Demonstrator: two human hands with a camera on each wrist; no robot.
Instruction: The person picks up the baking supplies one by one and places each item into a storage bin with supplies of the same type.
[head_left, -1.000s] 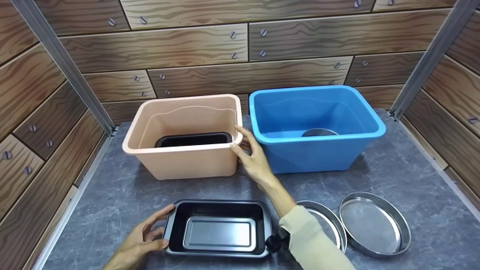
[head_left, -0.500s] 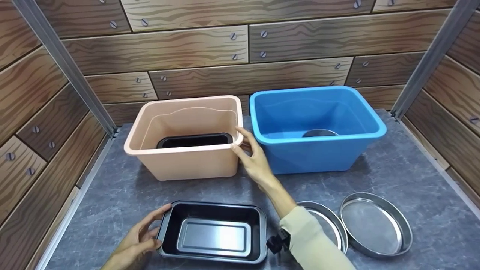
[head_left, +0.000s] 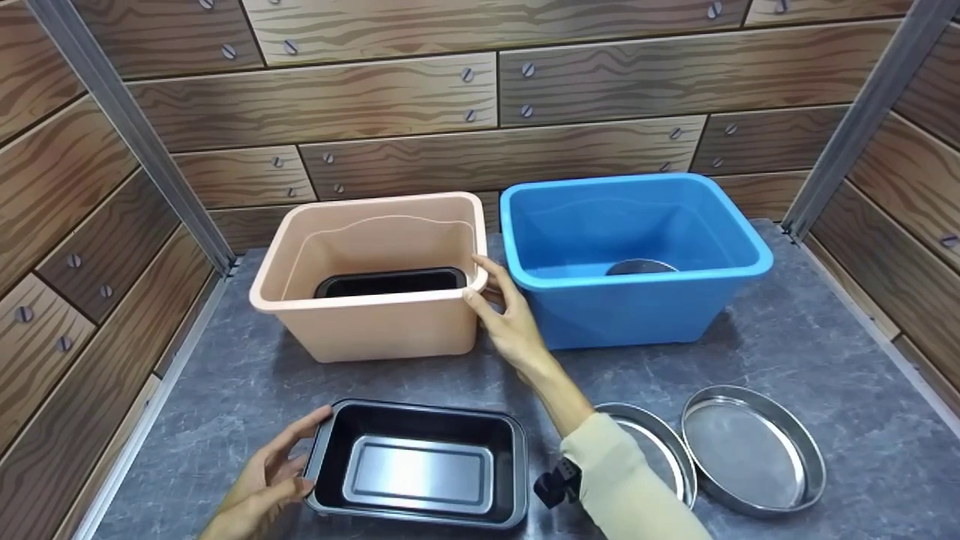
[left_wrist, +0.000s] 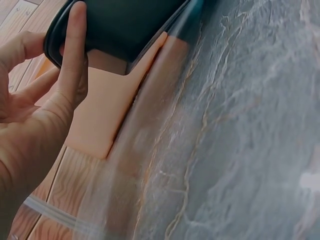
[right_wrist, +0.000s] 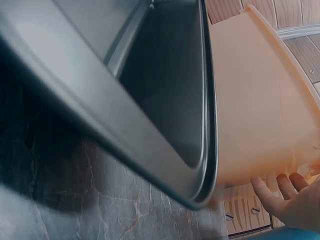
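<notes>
A dark metal loaf pan is in front of me, its inside facing up. My left hand pinches the pan's left end, thumb near the front and fingers at the back corner. In the left wrist view the loaf pan appears raised above the table, tilted. My right hand holds the front right corner of a peach plastic bin, thumb on the front rim and index finger along the side rim. The right wrist view shows its fingertips against the bin wall. Another dark pan lies inside the peach bin.
Right of the peach bin stands a blue bin with a round pan partly visible inside. Two round metal pans lie at front right: one pan, and another pan partly behind the right sleeve. Wood-patterned walls surround the table.
My left hand and the loaf pan have shifted left, and the pan has turned slightly, its right end coming nearer me. The right hand stays on the peach bin's corner.
</notes>
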